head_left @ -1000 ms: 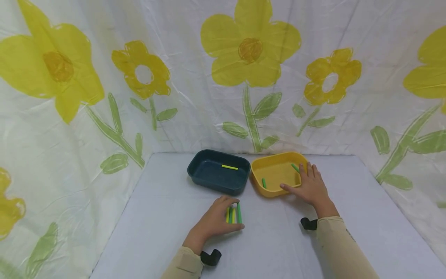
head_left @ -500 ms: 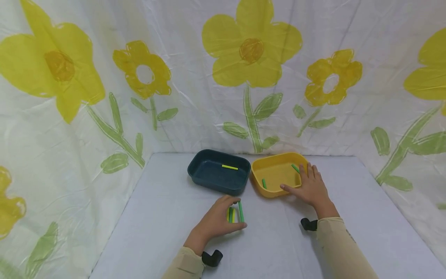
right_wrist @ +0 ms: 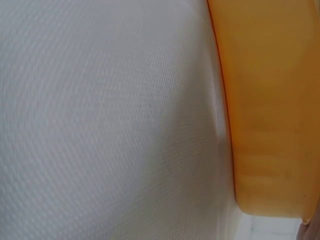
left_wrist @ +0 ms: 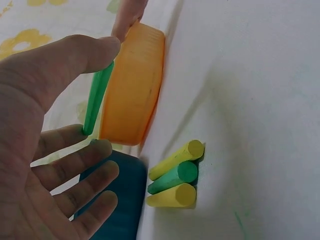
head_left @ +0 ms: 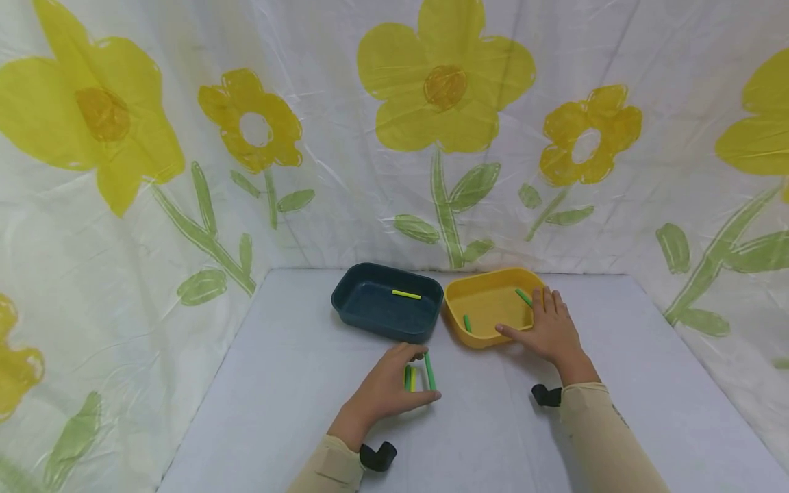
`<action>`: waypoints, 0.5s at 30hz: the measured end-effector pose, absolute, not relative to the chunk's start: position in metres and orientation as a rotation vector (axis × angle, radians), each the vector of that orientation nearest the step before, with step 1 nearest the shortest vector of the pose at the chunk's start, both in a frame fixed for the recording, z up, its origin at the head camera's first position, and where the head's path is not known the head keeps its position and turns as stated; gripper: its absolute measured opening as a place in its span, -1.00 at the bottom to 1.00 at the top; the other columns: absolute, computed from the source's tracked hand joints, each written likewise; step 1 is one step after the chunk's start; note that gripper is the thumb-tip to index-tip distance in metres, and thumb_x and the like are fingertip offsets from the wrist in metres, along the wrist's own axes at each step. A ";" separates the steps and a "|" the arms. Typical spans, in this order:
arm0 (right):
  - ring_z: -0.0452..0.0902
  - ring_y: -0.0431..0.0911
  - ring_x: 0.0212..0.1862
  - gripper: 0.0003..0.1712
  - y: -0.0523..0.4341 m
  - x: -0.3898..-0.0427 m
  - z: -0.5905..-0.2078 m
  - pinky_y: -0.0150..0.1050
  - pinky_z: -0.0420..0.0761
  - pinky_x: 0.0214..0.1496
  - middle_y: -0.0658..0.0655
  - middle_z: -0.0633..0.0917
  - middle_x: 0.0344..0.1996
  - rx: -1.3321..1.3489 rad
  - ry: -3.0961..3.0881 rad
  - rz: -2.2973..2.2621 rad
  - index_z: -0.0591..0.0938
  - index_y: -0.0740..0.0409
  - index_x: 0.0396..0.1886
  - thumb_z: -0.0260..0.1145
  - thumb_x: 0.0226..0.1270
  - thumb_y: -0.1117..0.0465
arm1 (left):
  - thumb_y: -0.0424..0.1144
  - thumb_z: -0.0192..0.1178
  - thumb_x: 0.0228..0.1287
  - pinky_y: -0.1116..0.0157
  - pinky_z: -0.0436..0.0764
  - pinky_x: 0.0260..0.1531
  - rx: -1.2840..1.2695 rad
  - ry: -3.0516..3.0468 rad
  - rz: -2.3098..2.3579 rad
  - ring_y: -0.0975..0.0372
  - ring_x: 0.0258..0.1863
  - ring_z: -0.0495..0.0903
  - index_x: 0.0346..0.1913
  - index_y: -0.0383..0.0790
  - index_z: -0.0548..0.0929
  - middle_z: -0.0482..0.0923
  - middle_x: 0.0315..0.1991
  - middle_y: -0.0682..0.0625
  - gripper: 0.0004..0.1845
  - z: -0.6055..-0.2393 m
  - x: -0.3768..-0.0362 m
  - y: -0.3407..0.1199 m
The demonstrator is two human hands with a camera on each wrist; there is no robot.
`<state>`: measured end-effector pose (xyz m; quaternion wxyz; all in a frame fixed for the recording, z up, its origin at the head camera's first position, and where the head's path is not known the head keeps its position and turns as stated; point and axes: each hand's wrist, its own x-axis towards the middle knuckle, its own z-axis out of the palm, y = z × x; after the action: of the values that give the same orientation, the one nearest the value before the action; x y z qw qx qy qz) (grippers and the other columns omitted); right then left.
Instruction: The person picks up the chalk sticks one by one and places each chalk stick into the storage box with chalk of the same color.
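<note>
White cloth printed with big yellow flowers hangs behind and to both sides of a pale desk (head_left: 296,383), so the few small things on it stand out plainly. Two shallow trays sit side by side at the far middle, touching or nearly so: a dark teal tray (head_left: 387,303) with one yellow stick (head_left: 406,295) lying in it, and a yellow tray (head_left: 487,305) holding two green sticks (head_left: 466,323). The left hand (head_left: 385,394) has a green stick (head_left: 429,370) pinched end to end between thumb tip and a fingertip, raised off the cloth as the left wrist view shows (left_wrist: 97,97); its other fingers are spread loosely and hold nothing. Just under that grip three short sticks (left_wrist: 175,175) lie bunched and touching on the desk, two yellow with a green one between them. The right hand (head_left: 548,329) lies flat with straight fingers against the near right corner of the yellow tray, thumb along its front rim, probably steadying it; its grip closes on nothing.
</note>
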<state>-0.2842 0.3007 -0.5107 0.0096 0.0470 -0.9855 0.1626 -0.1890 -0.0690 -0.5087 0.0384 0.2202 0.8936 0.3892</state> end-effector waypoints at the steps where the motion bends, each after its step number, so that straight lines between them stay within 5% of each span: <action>1: -0.36 0.53 0.67 0.63 0.301 -0.284 -0.511 0.43 -0.20 0.69 0.58 -0.21 0.67 0.149 -3.074 0.509 -0.23 0.47 0.69 0.18 0.20 -0.71 | 0.26 0.55 0.15 0.05 0.61 0.36 0.677 2.740 1.193 0.16 0.29 0.58 0.44 -0.08 0.55 0.60 0.30 0.12 -0.13 -0.508 -0.189 -0.068; 15: -0.33 0.53 0.67 0.64 0.303 -0.287 -0.517 0.44 -0.15 0.68 0.57 -0.18 0.67 0.142 -3.060 0.504 -0.19 0.46 0.70 0.19 0.18 -0.72 | 0.24 0.55 0.16 0.04 0.63 0.35 0.649 2.738 1.204 0.18 0.28 0.58 0.47 -0.01 0.52 0.59 0.31 0.15 -0.13 -0.507 -0.189 -0.064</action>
<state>-0.2868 0.3028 -0.5168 0.0187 0.0458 -0.9855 0.1624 -0.1891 -0.0639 -0.5066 0.0406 0.2120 0.8938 0.3932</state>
